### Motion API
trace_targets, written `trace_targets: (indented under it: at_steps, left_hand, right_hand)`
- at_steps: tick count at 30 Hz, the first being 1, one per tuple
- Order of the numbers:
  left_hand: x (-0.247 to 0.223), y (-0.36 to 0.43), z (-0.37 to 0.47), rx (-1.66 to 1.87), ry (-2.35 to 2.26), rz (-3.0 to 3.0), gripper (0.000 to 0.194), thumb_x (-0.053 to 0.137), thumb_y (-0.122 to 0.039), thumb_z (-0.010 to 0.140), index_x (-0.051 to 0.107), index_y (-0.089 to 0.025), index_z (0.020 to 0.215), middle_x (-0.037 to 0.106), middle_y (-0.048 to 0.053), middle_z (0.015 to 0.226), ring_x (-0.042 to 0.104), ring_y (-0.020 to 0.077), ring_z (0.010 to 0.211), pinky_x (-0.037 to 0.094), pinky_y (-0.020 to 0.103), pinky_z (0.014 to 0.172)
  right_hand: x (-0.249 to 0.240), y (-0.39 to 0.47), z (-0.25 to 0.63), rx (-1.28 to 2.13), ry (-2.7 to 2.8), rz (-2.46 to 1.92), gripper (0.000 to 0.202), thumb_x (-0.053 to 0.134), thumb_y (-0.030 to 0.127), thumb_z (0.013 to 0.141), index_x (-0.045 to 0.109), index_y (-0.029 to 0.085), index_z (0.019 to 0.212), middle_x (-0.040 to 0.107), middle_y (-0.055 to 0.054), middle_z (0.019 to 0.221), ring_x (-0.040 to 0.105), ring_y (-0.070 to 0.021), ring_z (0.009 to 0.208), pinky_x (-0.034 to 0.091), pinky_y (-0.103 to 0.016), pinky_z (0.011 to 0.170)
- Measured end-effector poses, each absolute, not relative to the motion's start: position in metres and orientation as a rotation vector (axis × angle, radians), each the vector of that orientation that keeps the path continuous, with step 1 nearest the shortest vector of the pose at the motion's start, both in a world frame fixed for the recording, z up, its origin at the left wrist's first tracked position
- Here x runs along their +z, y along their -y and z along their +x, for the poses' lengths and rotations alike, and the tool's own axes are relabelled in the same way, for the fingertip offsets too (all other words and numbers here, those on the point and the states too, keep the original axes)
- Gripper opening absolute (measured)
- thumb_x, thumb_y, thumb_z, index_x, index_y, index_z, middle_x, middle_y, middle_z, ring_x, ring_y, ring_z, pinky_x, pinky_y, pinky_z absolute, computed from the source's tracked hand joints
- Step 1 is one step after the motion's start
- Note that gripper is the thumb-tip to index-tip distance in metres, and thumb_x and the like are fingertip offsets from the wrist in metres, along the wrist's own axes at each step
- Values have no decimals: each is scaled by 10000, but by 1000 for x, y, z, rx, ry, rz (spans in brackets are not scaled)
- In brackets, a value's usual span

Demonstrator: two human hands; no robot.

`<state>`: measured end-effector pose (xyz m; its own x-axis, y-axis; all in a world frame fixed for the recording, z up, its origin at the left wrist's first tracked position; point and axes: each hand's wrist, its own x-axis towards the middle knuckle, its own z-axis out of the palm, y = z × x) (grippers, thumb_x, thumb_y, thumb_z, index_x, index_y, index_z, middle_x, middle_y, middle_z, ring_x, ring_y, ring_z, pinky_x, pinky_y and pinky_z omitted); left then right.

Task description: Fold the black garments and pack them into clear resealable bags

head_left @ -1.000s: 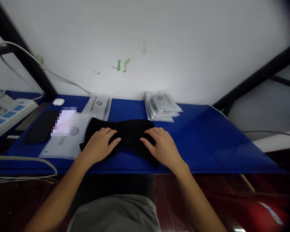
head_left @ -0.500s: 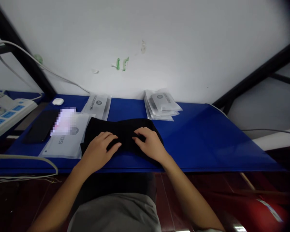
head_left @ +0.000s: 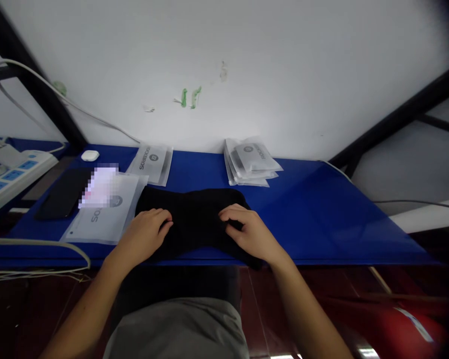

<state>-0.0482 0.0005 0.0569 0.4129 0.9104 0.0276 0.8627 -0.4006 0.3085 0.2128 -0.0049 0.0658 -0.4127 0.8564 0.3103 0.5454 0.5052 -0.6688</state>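
Note:
A black cloth (head_left: 196,217) lies spread near the front edge of the blue table, its lower right corner hanging slightly over the edge. On the cloth's left part, my left hand (head_left: 145,234) pinches the fabric between thumb and curled fingers. My right hand (head_left: 249,232) grips a bit of the same fabric on the right part, thumb and fingers drawn together. The middle of the cloth lies between the two hands. To the left, a frosted printed bag (head_left: 105,219) lies flat, close beside my left hand.
Frosted bags (head_left: 252,162) are stacked at the back; another printed bag (head_left: 153,162) lies back left. A black phone (head_left: 62,197), a white case (head_left: 90,155) and a power strip (head_left: 18,174) are at the left. White cables cross the front left edge.
My hands have moved apart and slightly toward the table's front edge, their fingers closing on the fabric. The black cloth has shifted right and toward me.

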Motion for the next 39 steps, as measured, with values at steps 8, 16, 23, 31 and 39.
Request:
trace_targets:
  at_steps: [8,16,23,31,39]
  left_hand:
    - [55,-16,-38,394,-1944,2341,199,356,-250,947,546,-194,969,676,59,836,644,254,751,415,336,619]
    - [76,15,-54,996,-1661,2173,298,437,-394,912,607,-208,752,627,-9,649,600,156,628,445,281,633]
    - [79,24,-56,615,-1376,1978,408,391,-469,935,666,-219,765,651,-18,657,612,137,619,484,267,616]
    - [48,19,-44,268,-1630,2318,505,470,-442,900,520,-147,1306,496,151,1387,445,312,1289,440,469,998]
    - [31,-2,-42,155,-1716,2337,624,430,-496,912,376,-155,1431,293,165,1533,244,347,1417,320,565,1076]
  right_hand:
    - [53,-15,206,520,1959,-1254,162,504,69,727,571,215,745,625,-7,772,580,-167,749,444,-311,695]
    - [74,14,225,861,2203,-934,290,464,-15,725,631,216,671,687,-31,924,596,-193,1020,480,-370,865]
    - [71,26,233,784,2125,-1210,281,462,113,873,688,244,977,691,-48,1102,626,-195,1055,501,-415,924]
    - [44,15,224,348,2296,-1589,375,546,329,897,597,176,1236,581,-148,1314,529,-296,1230,443,-519,1019]
    - [33,-19,227,319,2376,-1523,450,481,240,900,508,165,1343,496,-146,1410,448,-276,1316,362,-516,1096]
